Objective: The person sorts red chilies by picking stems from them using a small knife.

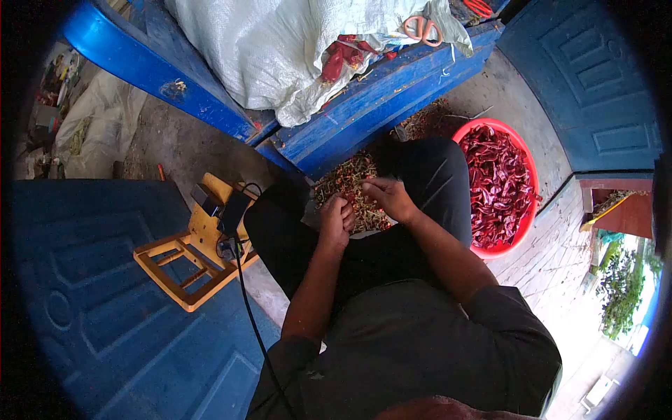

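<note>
Between my knees, my left hand (337,222) is closed, with a bit of a dried red chili pepper showing at its fingertips. Just to its right, my right hand (392,199) has thumb and fingers pinched together; whatever is between them is too small to make out. Beneath both hands lies a heap of chili stems and bits (365,175). A red plastic basin (533,183) beside my right knee holds many dried red chilies (495,185). In front, a white woven sack (245,52) lies open on a blue wooden frame, with red chilies (339,59) at its mouth.
Pink-handled scissors (423,30) rest on the sack's edge. The blue frame (392,91) stands close ahead of my knees. On my left are a small wooden folding stool (189,269) with a black device and cable, and a blue door panel (105,280). Another blue panel (588,77) stands at right.
</note>
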Motion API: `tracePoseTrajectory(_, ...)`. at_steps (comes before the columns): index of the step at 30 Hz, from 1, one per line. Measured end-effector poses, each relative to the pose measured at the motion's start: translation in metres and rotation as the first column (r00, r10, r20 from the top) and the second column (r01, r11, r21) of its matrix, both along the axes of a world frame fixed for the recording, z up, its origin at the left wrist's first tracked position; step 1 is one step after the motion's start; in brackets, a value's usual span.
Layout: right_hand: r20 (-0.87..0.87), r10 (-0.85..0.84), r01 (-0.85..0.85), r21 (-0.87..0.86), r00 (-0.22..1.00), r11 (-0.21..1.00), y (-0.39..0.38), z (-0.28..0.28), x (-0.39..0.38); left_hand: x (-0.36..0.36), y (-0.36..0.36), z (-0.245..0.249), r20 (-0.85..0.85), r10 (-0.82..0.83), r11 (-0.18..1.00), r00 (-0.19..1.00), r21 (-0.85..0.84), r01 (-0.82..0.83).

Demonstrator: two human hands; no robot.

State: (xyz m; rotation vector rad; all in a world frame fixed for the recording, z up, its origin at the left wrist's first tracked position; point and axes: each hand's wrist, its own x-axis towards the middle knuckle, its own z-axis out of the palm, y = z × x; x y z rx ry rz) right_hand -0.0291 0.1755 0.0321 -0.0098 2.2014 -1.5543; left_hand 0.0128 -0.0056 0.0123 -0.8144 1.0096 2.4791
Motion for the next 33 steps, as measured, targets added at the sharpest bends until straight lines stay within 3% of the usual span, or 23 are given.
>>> tracePoseTrajectory(1,0.276,0.050,-0.008,-0.152,0.960,0.988,-0.003,0.008,-0.001,0.000,-0.001,-0.001,-0.005,-0.034,0.999,0.999,-0.001,0.034)
tracePoseTrajectory(2,-0.023,0.054,-0.057,-0.113,0.998,0.992,-0.011,-0.003,0.007,0.000,-0.001,-0.001,-0.010,-0.069,0.998,0.998,-0.002,0.069)
tracePoseTrajectory(3,-0.028,0.049,-0.051,-0.113,0.998,0.992,-0.017,-0.003,0.011,0.001,0.001,0.001,-0.015,-0.075,0.997,0.997,-0.002,0.075)
tracePoseTrajectory(5,-0.231,0.086,-0.112,-0.104,0.969,0.988,-0.025,-0.004,0.017,0.004,0.004,0.006,0.017,-0.011,1.000,1.000,-0.020,0.012)
tracePoseTrajectory(7,-0.200,0.055,-0.072,-0.078,0.978,0.994,-0.025,0.006,0.018,0.005,0.005,0.011,0.026,-0.026,0.999,0.999,-0.031,0.027)
tracePoseTrajectory(9,-0.344,0.054,-0.086,-0.079,0.937,0.993,-0.021,0.006,0.017,0.006,0.004,0.013,0.039,-0.047,0.998,0.998,-0.045,0.049)
tracePoseTrajectory(13,-0.352,0.014,-0.053,-0.103,0.936,0.993,-0.008,0.005,0.015,0.001,0.006,0.018,-0.052,-0.162,0.986,0.985,-0.040,0.160)
tracePoseTrajectory(15,-0.476,0.053,-0.071,-0.021,0.878,0.997,-0.001,0.005,0.018,0.008,0.014,0.023,-0.019,-0.173,0.983,0.985,-0.069,0.171)
tracePoseTrajectory(18,-0.314,-0.007,-0.050,-0.171,0.949,0.984,0.002,0.000,0.020,0.002,0.016,0.026,-0.017,-0.135,0.991,0.991,-0.018,0.134)
tracePoseTrajectory(22,-0.094,-0.012,-0.011,-0.245,0.996,0.969,-0.004,0.018,0.022,0.002,0.013,0.018,-0.043,-0.142,0.990,0.989,0.003,0.143)
tracePoseTrajectory(26,-0.111,-0.025,-0.006,-0.278,0.994,0.960,-0.007,0.006,0.024,0.005,0.011,0.015,-0.056,-0.128,0.992,0.990,-0.001,0.129)
tracePoseTrajectory(28,-0.308,-0.097,0.045,-0.171,0.946,0.984,-0.009,0.009,0.023,0.010,0.011,0.006,-0.002,-0.103,0.994,0.995,-0.036,0.103)
tracePoseTrajectory(29,-0.514,-0.013,-0.002,-0.029,0.858,1.000,-0.007,0.012,0.023,0.008,0.014,0.004,0.057,-0.074,0.995,0.996,-0.068,0.078)
tracePoseTrajectory(31,-0.544,0.010,-0.010,0.003,0.839,1.000,-0.008,0.018,0.025,0.007,0.014,0.010,0.087,-0.125,0.982,0.988,-0.131,0.136)
tracePoseTrajectory(33,-0.511,-0.025,0.024,-0.008,0.859,1.000,-0.006,0.025,0.027,0.008,0.010,0.014,0.027,-0.181,0.982,0.983,-0.055,0.183)
